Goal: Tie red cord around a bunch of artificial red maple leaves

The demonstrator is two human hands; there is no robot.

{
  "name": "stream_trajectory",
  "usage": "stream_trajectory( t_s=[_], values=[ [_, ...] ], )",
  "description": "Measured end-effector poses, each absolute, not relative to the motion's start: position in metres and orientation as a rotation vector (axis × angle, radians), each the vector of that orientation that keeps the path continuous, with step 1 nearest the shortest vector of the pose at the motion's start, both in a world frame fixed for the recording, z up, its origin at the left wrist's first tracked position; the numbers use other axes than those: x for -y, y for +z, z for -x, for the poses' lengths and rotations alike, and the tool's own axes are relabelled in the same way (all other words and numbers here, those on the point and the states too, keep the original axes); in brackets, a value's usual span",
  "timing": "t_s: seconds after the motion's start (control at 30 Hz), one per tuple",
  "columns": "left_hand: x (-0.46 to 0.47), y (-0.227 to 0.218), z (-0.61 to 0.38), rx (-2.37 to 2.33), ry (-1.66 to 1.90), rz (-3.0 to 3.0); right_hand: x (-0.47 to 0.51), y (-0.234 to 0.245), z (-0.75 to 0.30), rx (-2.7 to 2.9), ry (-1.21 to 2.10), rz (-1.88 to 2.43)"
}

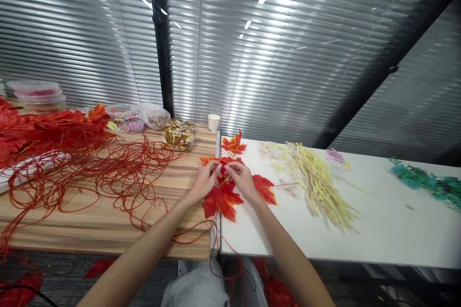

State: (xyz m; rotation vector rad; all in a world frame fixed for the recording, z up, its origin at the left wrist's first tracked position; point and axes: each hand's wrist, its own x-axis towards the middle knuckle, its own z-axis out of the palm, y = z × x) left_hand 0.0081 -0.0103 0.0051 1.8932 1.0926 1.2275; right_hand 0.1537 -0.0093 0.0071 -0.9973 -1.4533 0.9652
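Note:
My left hand (208,177) and my right hand (240,177) meet over a cluster of red artificial maple leaves, fingers closed in a pinch. A thin yellow strip (224,181) curves between the fingertips, and both hands appear to pinch it; the exact grip is partly hidden. Below the hands lies a large red leaf (223,201). Another leaf (264,189) rests beside my right wrist, and an orange-red leaf (234,144) with yellow strip around it lies beyond. Red cord (216,223) trails from the cluster over the table edge.
Tangled red cord (122,172) covers much of the wooden table, with piled red leaves (46,127) at left. Behind stand a gold packet (179,135) and a paper cup (213,123). Yellow strips (320,182) and green trimmings (428,180) lie on the white table.

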Motion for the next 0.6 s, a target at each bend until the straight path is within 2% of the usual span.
stream_trajectory(
  t_s=[0.2,0.6],
  values=[
    [0.0099,0.0096,-0.0072,-1.123,1.384,-1.78,0.0098,0.0082,-0.1543,1.333,0.844,1.01],
    [0.008,0.0127,-0.0044,-1.077,1.359,-1.896,0.0141,0.0047,-0.1474,1.537,0.947,0.89]
  ],
)
